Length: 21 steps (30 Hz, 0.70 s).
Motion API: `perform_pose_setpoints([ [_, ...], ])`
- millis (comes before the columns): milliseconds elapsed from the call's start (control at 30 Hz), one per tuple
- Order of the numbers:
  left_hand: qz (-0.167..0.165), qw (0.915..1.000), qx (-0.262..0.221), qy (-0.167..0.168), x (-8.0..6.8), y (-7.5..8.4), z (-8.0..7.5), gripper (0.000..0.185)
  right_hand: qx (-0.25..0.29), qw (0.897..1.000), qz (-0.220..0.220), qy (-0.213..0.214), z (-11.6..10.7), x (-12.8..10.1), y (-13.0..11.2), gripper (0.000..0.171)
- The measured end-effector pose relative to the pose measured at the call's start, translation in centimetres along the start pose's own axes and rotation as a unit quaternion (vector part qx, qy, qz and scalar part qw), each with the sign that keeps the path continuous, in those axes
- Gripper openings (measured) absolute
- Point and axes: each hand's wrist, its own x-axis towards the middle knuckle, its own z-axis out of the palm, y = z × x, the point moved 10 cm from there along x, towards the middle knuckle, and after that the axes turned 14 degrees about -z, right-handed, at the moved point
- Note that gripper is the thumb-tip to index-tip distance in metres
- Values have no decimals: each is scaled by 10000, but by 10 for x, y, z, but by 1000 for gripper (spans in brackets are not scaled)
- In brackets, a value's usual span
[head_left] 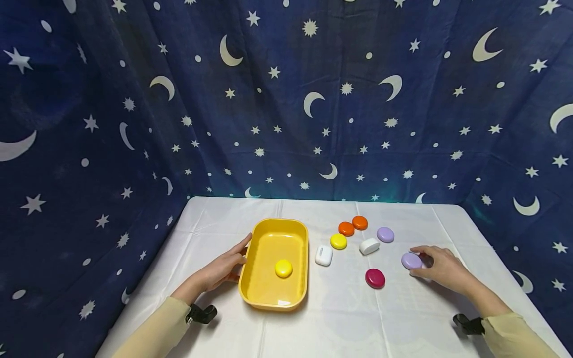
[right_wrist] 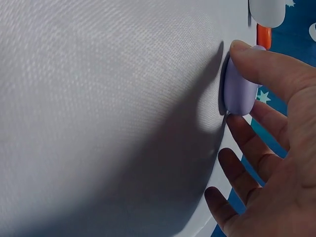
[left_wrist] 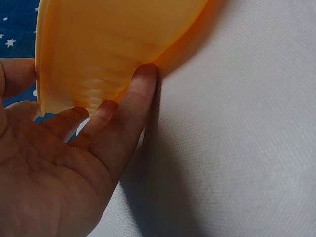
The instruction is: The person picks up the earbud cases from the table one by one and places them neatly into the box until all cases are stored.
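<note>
Two purple cases (head_left: 385, 234); right hand (head_left: 440, 268) pinches one, seemingly; left hand (head_left: 224, 267) relaxed.

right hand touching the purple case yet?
Touching. Right wrist view shows the right hand with fingers pressed against the purple case.

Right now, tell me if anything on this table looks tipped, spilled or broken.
Nothing stands out. The yellow tray sits flat with one yellow case inside; left hand touches its side, right hand pinches a purple case.
</note>
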Motion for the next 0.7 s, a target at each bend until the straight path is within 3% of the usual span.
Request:
perform_pose_setpoints([
  [700, -9, 10000, -24, -24, 2, -2, -1, 72, 126, 9999, -19, 62, -5, 2, -3, 66],
])
